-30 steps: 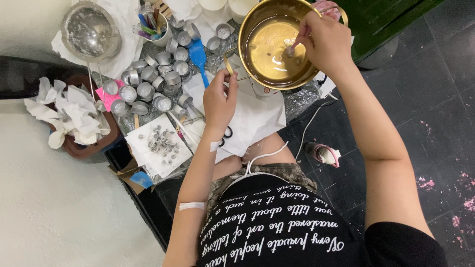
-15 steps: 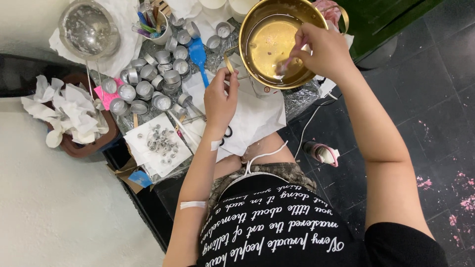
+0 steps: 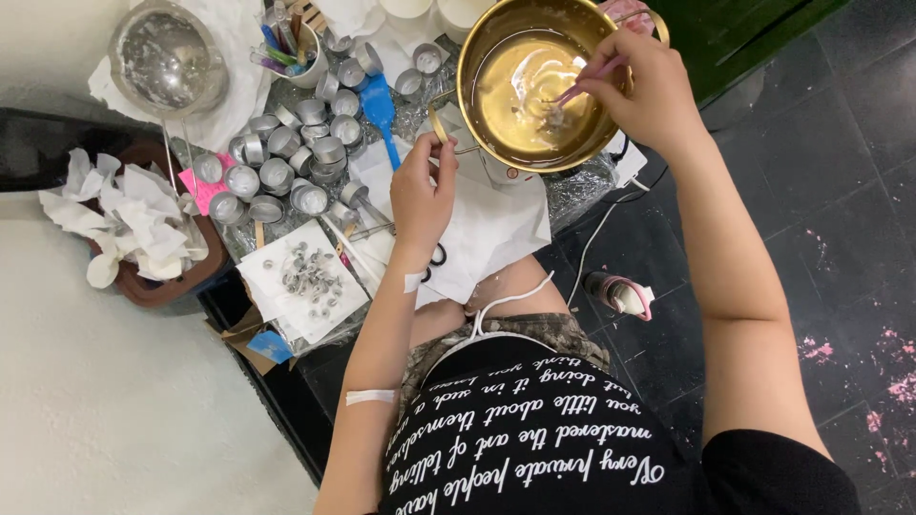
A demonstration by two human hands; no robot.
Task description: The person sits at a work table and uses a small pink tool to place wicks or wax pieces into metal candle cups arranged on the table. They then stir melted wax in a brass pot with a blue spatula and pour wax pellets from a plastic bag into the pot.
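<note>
A brass pot (image 3: 477, 57) with pale yellow liquid stands at the top middle. My right hand (image 3: 641, 86) is over its right rim and grips a thin pink stirring stick (image 3: 582, 88) whose tip dips into the liquid. My left hand (image 3: 423, 191) pinches the pot's side handle (image 3: 437, 124) at the lower left of the rim. Under the pot lie white paper sheets (image 3: 491, 224).
Several small silver metal cups (image 3: 277, 162) crowd the tray to the left, beside a blue spatula (image 3: 382, 114). A glass bowl (image 3: 167, 57) sits top left. Crumpled tissues fill a brown bin (image 3: 124, 224). A paper (image 3: 305, 281) holds small metal wick pieces. Dark tiled floor lies right.
My right hand has moved the stick around inside the pot, from the middle toward the right side. My left hand stays on the handle.
</note>
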